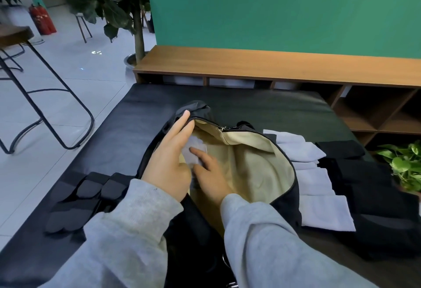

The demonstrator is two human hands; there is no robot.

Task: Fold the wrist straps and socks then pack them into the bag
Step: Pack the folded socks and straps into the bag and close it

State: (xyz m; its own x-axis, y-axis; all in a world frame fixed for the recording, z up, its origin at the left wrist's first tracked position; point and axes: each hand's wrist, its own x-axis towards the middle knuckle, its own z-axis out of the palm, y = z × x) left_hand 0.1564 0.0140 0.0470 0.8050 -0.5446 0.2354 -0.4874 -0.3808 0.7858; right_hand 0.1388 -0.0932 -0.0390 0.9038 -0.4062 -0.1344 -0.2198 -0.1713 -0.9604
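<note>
Both hands in bag [262, 151]: left hand [168, 162] flat, right hand [210, 177] pressing folded grey sock [193, 151]; seat it flat against lining.

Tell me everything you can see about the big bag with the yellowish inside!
The bag is black outside, with a soft beige cloth lining. Its zipper is undone, so the mouth gapes wide open toward the camera. It lies on a black padded surface, between dark wrist straps and rows of folded light socks. The left hand holds the near-left edge open, while the right hand presses a folded pale sock down inside it.
</note>
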